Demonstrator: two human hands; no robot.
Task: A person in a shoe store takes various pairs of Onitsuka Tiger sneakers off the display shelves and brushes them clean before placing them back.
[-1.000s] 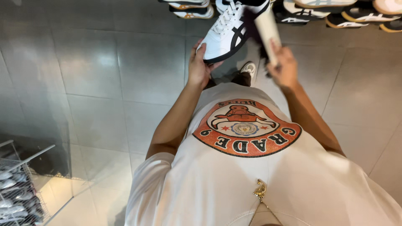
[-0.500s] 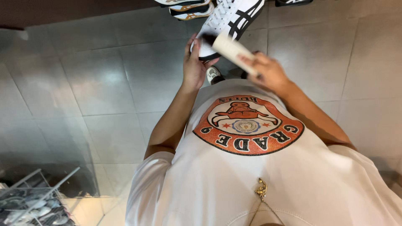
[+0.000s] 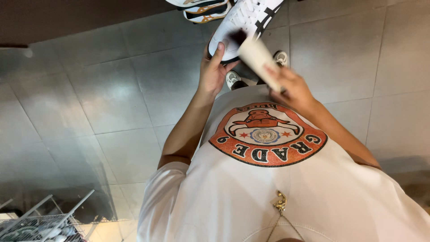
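The left hand [image 3: 214, 71] grips a white lace-up sneaker with black side stripes [image 3: 244, 24] by its toe, thumb up along the rubber edge, fingers wrapped beneath; the shoe is held in the air in front of the person's chest, its heel running out of the top of the view. The right hand [image 3: 291, 89] is closed around a pale cream, stick-shaped brush with a dark head [image 3: 255, 54] — motion-blurred — whose dark tip lies against the sneaker's toe cap.

Below the hands, the person's own feet in white-toed shoes [image 3: 233, 79] stand on the grey tiled floor [image 3: 112, 94]. At the top edge lie more sneakers, white with orange and black trim [image 3: 206, 10], side by side on the tiles.

The person's white T-shirt [image 3: 268, 201] carries a round orange-and-black emblem on the chest, with a small figure and a pale disc at its middle. A thin gold chain with a pendant [image 3: 280, 204] hangs lower down. In the lower left corner sits a white wire rack [image 3: 40, 222] — its contents are too blurred to tell.
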